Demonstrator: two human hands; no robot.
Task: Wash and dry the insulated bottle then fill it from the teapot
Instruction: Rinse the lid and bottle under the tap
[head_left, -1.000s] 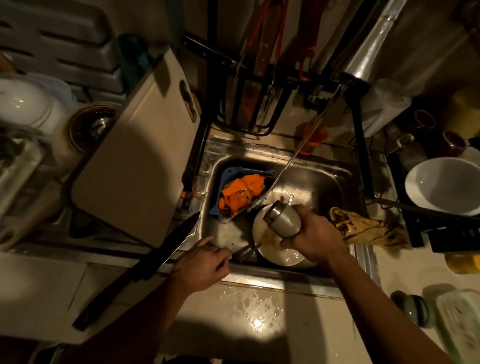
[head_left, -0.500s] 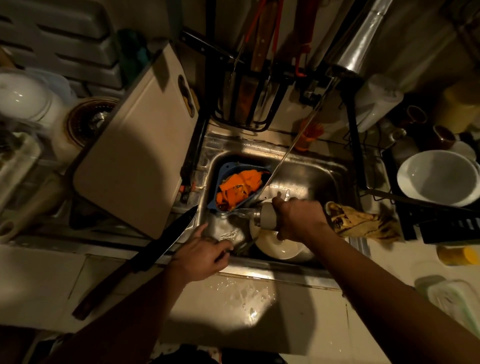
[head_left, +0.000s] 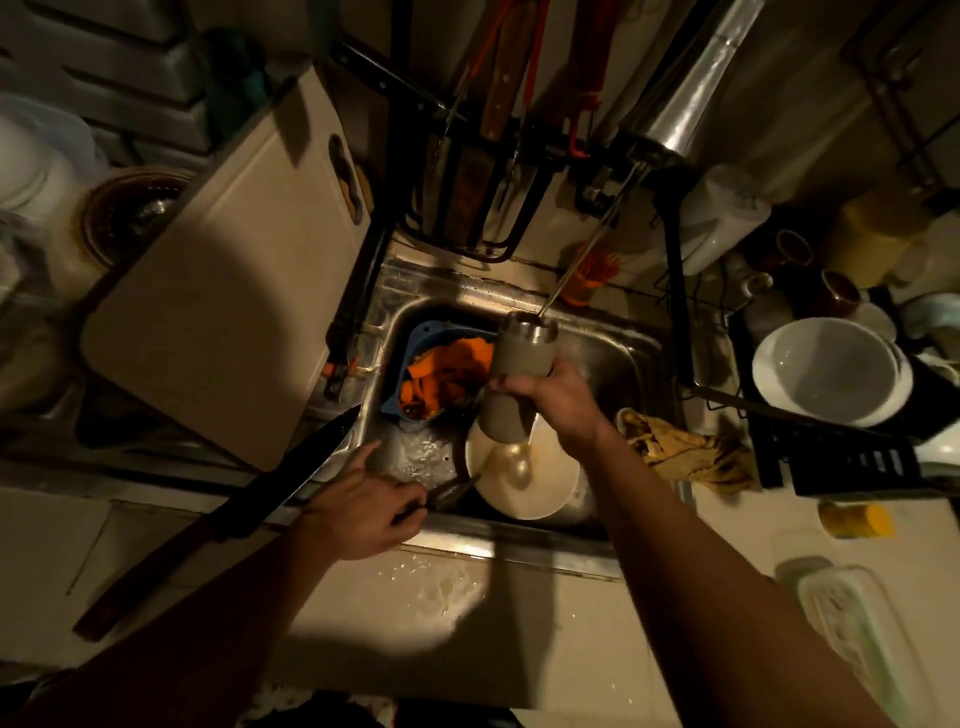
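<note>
The right hand (head_left: 553, 402) clasps the insulated bottle (head_left: 521, 356) round its middle over the sink (head_left: 641, 358). The open mouth above the grip meets what looks like a thin stream of water (head_left: 587, 254), and the base below it hangs over a plate (head_left: 540, 493). A good rinse likely means keeping the mouth centred, filling partway, then swirling; the left hand (head_left: 363, 506) rests on the sink's edge, and I cannot tell whether it holds anything.

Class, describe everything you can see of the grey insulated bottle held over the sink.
The grey matte insulated bottle has a shiny steel neck and an open mouth, no lid. It is held roughly upright above the steel sink, gripped round its middle by the right hand. A thin stream, apparently water, meets its mouth.
</note>
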